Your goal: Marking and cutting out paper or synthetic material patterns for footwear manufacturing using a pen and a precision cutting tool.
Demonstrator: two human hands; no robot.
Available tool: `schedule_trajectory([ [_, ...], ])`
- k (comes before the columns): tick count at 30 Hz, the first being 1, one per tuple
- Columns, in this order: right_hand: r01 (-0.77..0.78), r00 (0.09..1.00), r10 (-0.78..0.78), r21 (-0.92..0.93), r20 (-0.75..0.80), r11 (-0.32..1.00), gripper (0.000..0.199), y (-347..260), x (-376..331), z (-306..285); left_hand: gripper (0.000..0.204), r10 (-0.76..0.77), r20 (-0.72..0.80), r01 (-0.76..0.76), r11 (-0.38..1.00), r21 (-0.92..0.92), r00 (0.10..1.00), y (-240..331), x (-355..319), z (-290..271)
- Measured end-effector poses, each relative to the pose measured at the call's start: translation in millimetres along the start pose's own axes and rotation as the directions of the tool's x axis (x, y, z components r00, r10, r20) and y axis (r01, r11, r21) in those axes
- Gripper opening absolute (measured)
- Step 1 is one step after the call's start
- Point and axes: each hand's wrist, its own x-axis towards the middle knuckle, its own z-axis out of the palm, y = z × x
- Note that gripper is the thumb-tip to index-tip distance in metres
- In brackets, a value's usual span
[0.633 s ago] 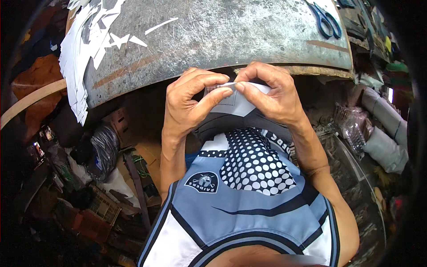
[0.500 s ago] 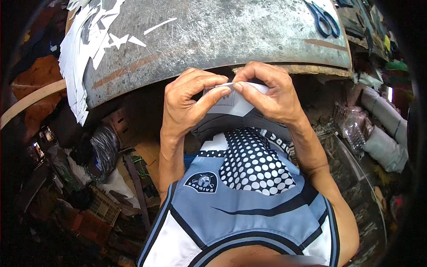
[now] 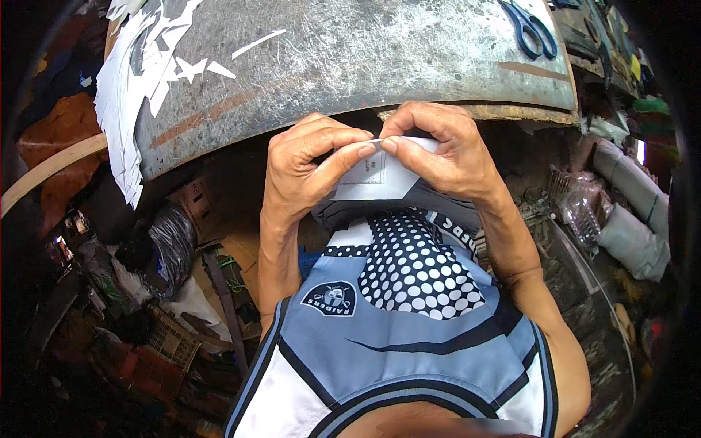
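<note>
Between my two hands is a small piece of white paper [image 3: 380,182] with thin printed lines on it, held just off the table's near edge and above my lap. My left hand [image 3: 310,160] pinches its upper edge between thumb and forefinger. Close beside it, my right hand [image 3: 442,150] pinches the same edge, the thumbs' tips almost meeting. The paper hangs down below the fingers, and its right part is hidden behind my right thumb and palm.
A worn metal-topped table [image 3: 328,66] lies ahead. White paper scraps [image 3: 131,87] pile over its left edge, and dark blue scissors [image 3: 531,33] rest at its far right. Plastic-wrapped rolls [image 3: 631,219] lie at right; a crate [image 3: 171,339] and clutter fill the lower left.
The paper has shifted in my fingers and shows more of its lower left part below my left thumb. Both hands keep their pinch and have barely moved.
</note>
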Motion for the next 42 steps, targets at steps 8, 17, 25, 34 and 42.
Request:
schedule_trajectory([
  [8,-0.033,0.999,0.033,0.016,-0.022,0.999,0.014,1.1,-0.8,-0.2,0.023,-0.198,-0.048,0.188,0.969,-0.159,0.979,2.8,-14.0,0.5],
  [17,-0.060,0.998,0.060,0.012,-0.012,0.998,0.014,-1.1,-0.3,-0.2,0.018,-0.179,-0.114,0.155,0.969,-0.194,0.977,-3.9,-19.8,4.7],
  [25,-0.072,0.997,0.072,-0.011,-0.009,0.997,0.013,-4.0,0.1,0.6,0.012,-0.149,-0.125,0.125,0.975,-0.182,0.981,-6.5,-18.2,5.3],
  [34,-0.098,0.995,0.097,-0.008,-0.018,0.995,0.014,-5.4,-0.1,0.1,0.008,-0.102,-0.167,0.087,0.991,-0.097,0.981,-6.0,-18.1,10.5],
  [42,-0.189,0.982,0.188,0.032,0.029,0.982,0.011,-9.1,0.7,-0.3,0.008,-0.173,-0.213,0.144,0.979,-0.144,0.962,-5.7,-19.7,13.5],
])
